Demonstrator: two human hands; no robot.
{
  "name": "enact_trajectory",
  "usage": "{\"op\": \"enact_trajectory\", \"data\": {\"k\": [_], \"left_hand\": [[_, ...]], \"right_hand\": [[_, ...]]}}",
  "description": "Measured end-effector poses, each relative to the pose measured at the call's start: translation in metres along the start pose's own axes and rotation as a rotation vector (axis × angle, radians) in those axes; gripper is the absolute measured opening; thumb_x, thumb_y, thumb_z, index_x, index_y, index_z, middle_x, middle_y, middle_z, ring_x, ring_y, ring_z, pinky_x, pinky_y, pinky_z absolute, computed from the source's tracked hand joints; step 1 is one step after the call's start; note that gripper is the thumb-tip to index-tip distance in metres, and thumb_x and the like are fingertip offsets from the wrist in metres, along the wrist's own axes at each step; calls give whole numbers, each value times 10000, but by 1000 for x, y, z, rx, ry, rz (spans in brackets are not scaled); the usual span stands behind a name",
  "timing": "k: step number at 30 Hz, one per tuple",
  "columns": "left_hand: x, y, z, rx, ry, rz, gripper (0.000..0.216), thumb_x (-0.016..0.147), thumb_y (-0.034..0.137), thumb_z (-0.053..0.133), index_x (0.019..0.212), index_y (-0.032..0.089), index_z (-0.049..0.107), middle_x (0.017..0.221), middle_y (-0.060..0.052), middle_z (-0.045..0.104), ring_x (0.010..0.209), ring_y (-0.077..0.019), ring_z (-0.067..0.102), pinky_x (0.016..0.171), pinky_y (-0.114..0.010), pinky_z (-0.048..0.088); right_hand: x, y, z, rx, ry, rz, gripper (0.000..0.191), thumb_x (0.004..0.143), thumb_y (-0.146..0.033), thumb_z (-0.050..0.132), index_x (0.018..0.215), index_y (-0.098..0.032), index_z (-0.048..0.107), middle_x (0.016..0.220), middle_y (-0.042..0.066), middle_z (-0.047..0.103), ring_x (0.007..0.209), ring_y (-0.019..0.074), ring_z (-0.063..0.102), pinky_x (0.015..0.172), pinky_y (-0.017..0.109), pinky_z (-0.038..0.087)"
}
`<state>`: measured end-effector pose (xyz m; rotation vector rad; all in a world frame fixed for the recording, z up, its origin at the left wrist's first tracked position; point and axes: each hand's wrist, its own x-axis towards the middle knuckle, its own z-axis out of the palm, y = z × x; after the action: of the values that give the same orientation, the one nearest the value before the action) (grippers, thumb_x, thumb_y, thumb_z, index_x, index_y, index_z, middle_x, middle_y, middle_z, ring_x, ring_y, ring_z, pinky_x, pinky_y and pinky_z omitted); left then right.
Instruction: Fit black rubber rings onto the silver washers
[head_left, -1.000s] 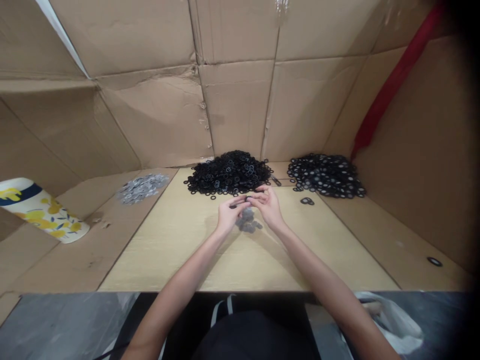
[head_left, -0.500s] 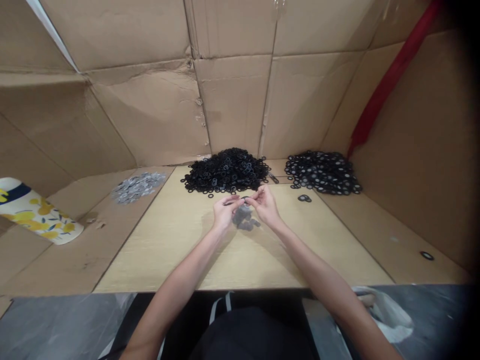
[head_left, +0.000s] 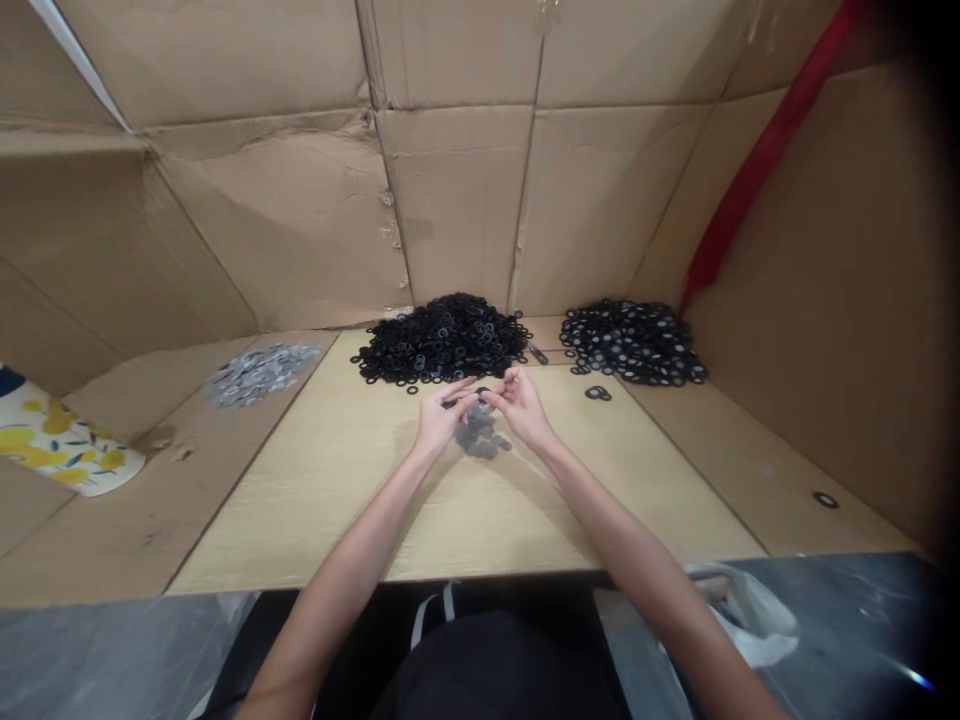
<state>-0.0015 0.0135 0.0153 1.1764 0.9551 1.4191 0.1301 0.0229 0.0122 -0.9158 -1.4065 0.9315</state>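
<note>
Over the middle of the yellowish board, my left hand [head_left: 442, 415] and my right hand [head_left: 523, 405] meet and pinch a small black ring [head_left: 484, 395] between their fingertips. Another dark piece seems to sit in my left fingers, too small to make out. Just below the hands lies a little heap of grey discs [head_left: 482, 438]. Behind them rises a large pile of black rings [head_left: 442, 340]. To the right is a pile of black rings with pale centres [head_left: 630, 343], and a few similar rings [head_left: 598, 393] lie in front of it.
A heap of silvery discs [head_left: 261, 374] lies on the cardboard at left, beyond a flower-patterned bottle [head_left: 64, 440]. A small tool [head_left: 538, 353] rests between the piles. One ring [head_left: 826, 499] lies far right. Cardboard walls [head_left: 457, 200] enclose the back and sides.
The whole view has shifted slightly, so things sit a little farther left. Both hands stay together at the ring, with the fingers only slightly rearranged.
</note>
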Motion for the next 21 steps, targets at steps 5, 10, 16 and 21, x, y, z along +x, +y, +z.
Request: {"op": "enact_trajectory", "data": {"k": [5, 10, 16, 21], "left_hand": [[2, -3, -1, -14, 2, 12, 434, 536, 293, 731, 937, 142, 666, 771, -66, 677, 404, -34, 410, 370, -182, 287], [1, 0, -2, -37, -14, -27, 402, 519, 300, 741, 874, 125, 673, 648, -42, 647, 394, -38, 410, 366, -180, 257], [-3, -2, 0, 12, 24, 30, 292, 540, 283, 729, 774, 118, 670, 682, -44, 648, 392, -37, 416, 370, -190, 267], [-6, -6, 2, -18, 35, -2, 361, 539, 278, 732, 855, 117, 661, 735, -51, 660, 400, -32, 407, 393, -198, 288]], "right_hand": [[-1, -8, -1, 89, -35, 52, 400, 598, -332, 659, 789, -237, 320, 627, -79, 489, 600, 102, 523, 595, 249, 433], [-2, -11, 0, 173, -55, 78, 397, 611, -328, 653, 811, -242, 322, 655, -80, 513, 608, 96, 531, 619, 249, 430], [-2, -6, 5, 36, 65, 19, 371, 607, -288, 644, 797, -236, 330, 626, -76, 510, 596, 106, 532, 590, 242, 410], [-1, -5, 4, -56, 156, 7, 370, 586, -281, 669, 792, -226, 367, 620, -59, 548, 604, 120, 548, 595, 253, 409]]}}
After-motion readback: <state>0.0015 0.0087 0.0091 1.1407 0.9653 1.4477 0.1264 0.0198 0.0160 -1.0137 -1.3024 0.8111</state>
